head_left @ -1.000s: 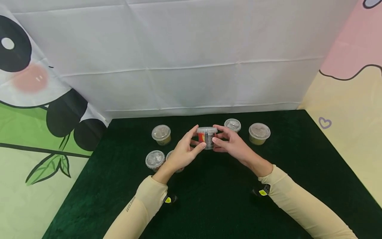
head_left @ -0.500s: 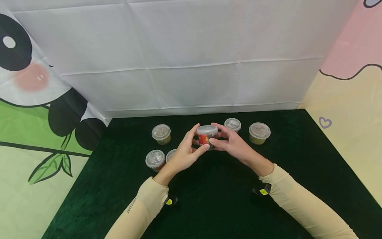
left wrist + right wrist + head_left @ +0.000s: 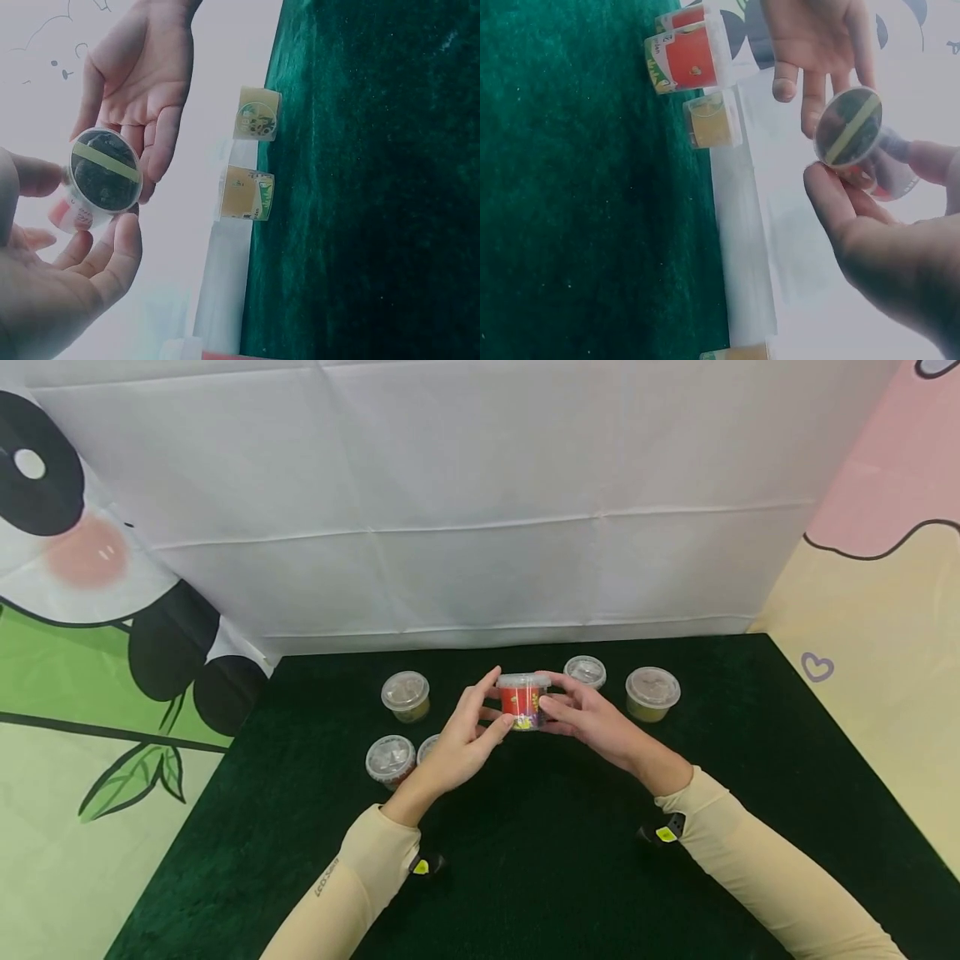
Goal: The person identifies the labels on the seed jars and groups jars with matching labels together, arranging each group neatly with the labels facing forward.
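Item in hand: a lidded clear cup with a red label, raised off the dark green cloth, midway between the left and right cup groups. It stands about upright, lid on top; the left wrist view shows its dark base crossed by a pale strip.

Left hand: thumb and curled fingers pinch the cup's left side, thumb nearest the wearer. Right hand: thumb and index finger pinch the right side. How firmly either presses, I cannot tell.

Remaining cups, all lidded: far left, one with yellowish contents; near left, one with reddish contents, and just right of it a partly hidden cup behind the left wrist; right of the hands, a small far cup and a larger yellowish cup.

Assessment: the step appears to be handling or viewing the cup in mid-air. The next move calls for a level, even two-sided grip, and one hand yielding only once the other is secure.
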Demonstrator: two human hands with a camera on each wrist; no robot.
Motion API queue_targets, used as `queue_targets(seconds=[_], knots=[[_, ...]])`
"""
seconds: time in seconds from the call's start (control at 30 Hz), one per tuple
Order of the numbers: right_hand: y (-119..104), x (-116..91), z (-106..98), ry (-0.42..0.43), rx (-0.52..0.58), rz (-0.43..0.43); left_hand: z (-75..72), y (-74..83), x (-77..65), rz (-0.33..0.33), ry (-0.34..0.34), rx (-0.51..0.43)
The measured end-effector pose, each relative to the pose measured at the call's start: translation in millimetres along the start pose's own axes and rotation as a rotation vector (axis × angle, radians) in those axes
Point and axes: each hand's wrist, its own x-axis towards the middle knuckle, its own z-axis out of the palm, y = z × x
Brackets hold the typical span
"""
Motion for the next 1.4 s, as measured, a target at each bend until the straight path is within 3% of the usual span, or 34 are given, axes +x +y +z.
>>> queue_targets(seconds=[0.4,0.8,1.4], knots=[[1.5,0.8,0.6,-0.073,0.028,-0.038,-0.5,-2.9,-0.6,0.007,0.02,-0.017],[-0.2,2.0,4.2,-0.02,-0.082,-0.027,1.8,-1.9,0.3,0.016,-0.007,0.009],[0.6,2.2,4.3,-0.029,-0.072,-0.027,1.9,-1.8,0.1,0.02,-0.011,-0.012]])
